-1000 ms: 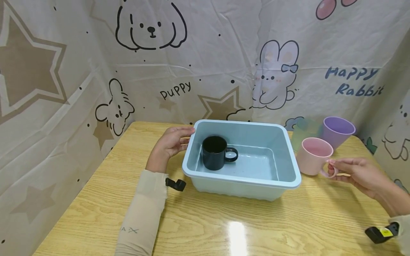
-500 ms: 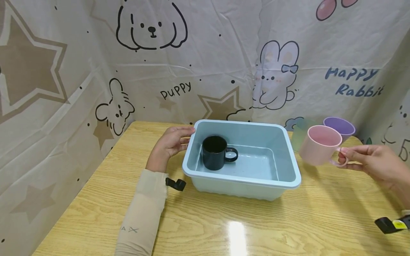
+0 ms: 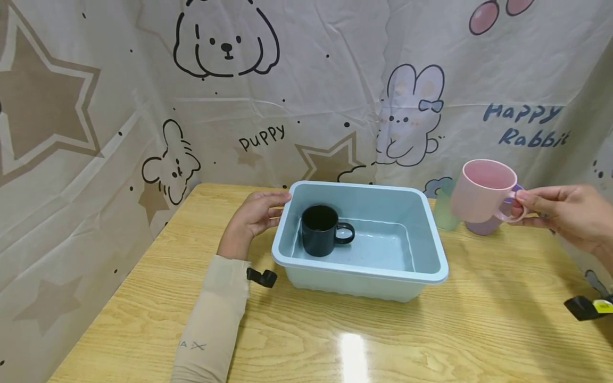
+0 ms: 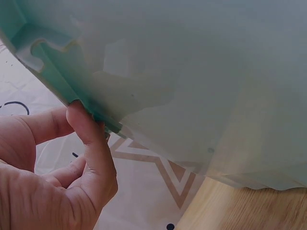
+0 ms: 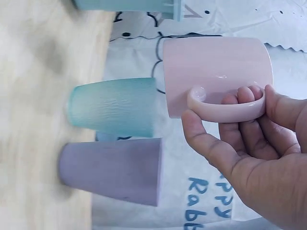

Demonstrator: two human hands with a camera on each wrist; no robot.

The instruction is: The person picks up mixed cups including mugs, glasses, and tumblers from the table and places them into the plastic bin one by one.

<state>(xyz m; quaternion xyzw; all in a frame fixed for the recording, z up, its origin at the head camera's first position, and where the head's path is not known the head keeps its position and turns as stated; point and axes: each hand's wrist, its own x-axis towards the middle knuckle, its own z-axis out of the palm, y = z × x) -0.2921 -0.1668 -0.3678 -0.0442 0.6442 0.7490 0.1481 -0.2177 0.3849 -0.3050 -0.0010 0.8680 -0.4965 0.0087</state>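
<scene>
A pink mug [image 3: 479,197] hangs in the air at the right, above the table. My right hand [image 3: 570,213] holds it by its handle; in the right wrist view several fingers [image 5: 254,139] pass through the handle. A light blue plastic basin [image 3: 354,282] sits on the table, and a black mug [image 3: 318,232] stands upright inside it at the left. At the basin's left side, my left hand [image 3: 258,213] grips the rim. The left wrist view has its fingers [image 4: 91,129] curled at the rim's underside, beside the basin's outer wall [image 4: 192,86].
Behind the pink mug stand a translucent green cup [image 3: 445,210] and a purple cup [image 3: 482,226], the latter largely hidden in the head view. A printed cloth [image 3: 287,111] closes off the back and sides of the wooden table [image 3: 268,324].
My right hand has raised the pink mug off the table, up and slightly right, so it now covers most of the purple cup. The left hand and basin have stayed put.
</scene>
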